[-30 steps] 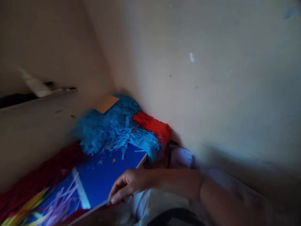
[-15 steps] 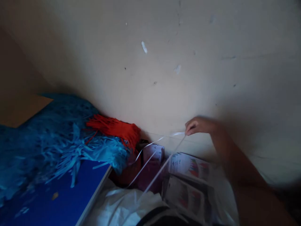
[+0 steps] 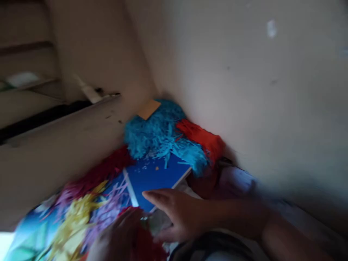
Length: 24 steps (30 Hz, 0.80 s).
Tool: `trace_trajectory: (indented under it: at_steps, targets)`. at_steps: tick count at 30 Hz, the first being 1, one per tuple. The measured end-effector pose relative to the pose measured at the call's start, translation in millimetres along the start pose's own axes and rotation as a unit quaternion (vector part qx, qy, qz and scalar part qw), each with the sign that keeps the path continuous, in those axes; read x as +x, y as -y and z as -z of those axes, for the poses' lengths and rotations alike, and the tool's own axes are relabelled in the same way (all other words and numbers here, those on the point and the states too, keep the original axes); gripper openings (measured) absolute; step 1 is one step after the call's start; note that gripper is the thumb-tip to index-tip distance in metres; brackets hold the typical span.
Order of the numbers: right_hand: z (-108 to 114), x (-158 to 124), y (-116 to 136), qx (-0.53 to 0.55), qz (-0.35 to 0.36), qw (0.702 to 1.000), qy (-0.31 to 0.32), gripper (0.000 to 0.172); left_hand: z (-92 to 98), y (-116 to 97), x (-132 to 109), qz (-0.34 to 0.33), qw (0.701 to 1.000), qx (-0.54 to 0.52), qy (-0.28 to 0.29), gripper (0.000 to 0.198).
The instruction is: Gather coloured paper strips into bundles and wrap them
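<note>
Low in the view, my left hand (image 3: 115, 237) is closed around a bunch of red paper (image 3: 146, 244), which shows above and to the right of its blurred fingers. My right hand (image 3: 181, 214) comes in from the right with thumb and fingers spread apart. In the gap between the two hands is a clear, shiny piece (image 3: 157, 222); whether the right fingers touch it I cannot tell. Yellow fringed paper (image 3: 74, 224) and lilac paper strips (image 3: 108, 208) lie left of my hands on a blue surface (image 3: 157, 177).
Blue fringed paper (image 3: 152, 130) is heaped in the corner, with an orange-tan sheet (image 3: 149, 109) on it and red-orange fringe (image 3: 199, 136) beside it. Dark red fringe (image 3: 106, 165) lines the left wall. A shelf (image 3: 54, 119) juts out at upper left. Blurred packs (image 3: 236, 177) lie at right.
The view has swung left, bringing the shelf and more coloured paper in. My right hand has left the wall and come down beside my left hand, now visible. The white ribbon no longer shows.
</note>
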State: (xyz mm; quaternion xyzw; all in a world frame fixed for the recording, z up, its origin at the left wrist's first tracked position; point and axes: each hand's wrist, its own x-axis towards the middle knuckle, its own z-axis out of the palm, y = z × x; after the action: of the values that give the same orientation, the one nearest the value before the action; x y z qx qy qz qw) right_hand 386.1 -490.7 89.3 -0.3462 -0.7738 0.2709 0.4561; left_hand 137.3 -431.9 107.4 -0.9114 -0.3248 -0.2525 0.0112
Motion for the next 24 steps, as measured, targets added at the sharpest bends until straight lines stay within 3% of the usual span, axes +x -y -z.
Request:
trace_trajectory:
  at_steps: [1, 3, 4, 6, 7, 10, 11, 12, 15, 17, 21, 24]
  targets:
    - [-16.6, 15.9, -11.6, 0.049, -0.038, 0.998, 0.033, 0.082, 3.4, 0.5, -2.1, -0.011, 1.000, 0.022, 0.005, 0.023]
    - [-34.3, 38.8, -33.1, 0.118, -0.111, 0.981, 0.103, 0.051, 5.6, -1.8, -3.2, -0.025, 0.998, 0.052, 0.012, 0.029]
    - [-36.7, 46.4, -42.2, 0.136, -0.136, 0.974, 0.117, 0.038, 5.4, -4.1, -3.1, -0.018, 0.998, 0.056, 0.015, 0.030]
    - [-36.4, 55.1, -54.9, 0.151, -0.139, 0.973, 0.105, 0.031, 3.9, -9.7, -2.9, 0.043, 0.998, 0.041, 0.002, 0.029]
    - [-37.2, 57.0, -58.5, 0.158, -0.124, 0.976, 0.087, 0.038, 2.6, -12.6, -2.5, 0.090, 0.996, 0.021, -0.011, 0.027]
    - [-55.9, 56.6, -62.8, 0.210, -0.068, 0.973, 0.067, 0.091, -4.3, -19.6, 3.5, 0.239, 0.965, -0.066, -0.085, 0.028]
    - [-66.9, 55.2, -63.8, 0.240, -0.059, 0.966, 0.075, 0.098, -7.5, -20.7, 7.2, 0.273, 0.950, -0.099, -0.112, 0.033]
    - [-78.7, 53.6, -65.1, 0.272, -0.063, 0.957, 0.077, 0.093, -10.9, -20.8, 11.4, 0.297, 0.935, -0.136, -0.135, 0.037]
    - [-105.1, 49.1, -71.0, 0.339, -0.113, 0.932, 0.068, 0.042, -21.5, -14.1, 19.9, 0.319, 0.896, -0.261, -0.165, 0.057]
    - [-108.6, 47.4, -73.4, 0.373, -0.150, 0.914, 0.045, 0.031, -29.1, -5.5, 17.1, 0.306, 0.861, -0.376, -0.155, 0.075]
    - [-96.5, 49.0, -69.9, 0.457, -0.206, 0.865, -0.025, 0.043, -53.5, 4.6, -7.4, 0.297, 0.735, -0.601, -0.095, 0.094]
    - [-89.5, 51.5, -63.6, 0.445, -0.248, 0.857, -0.074, 0.050, -77.0, -1.6, -26.6, 0.303, 0.657, -0.682, -0.109, 0.096]
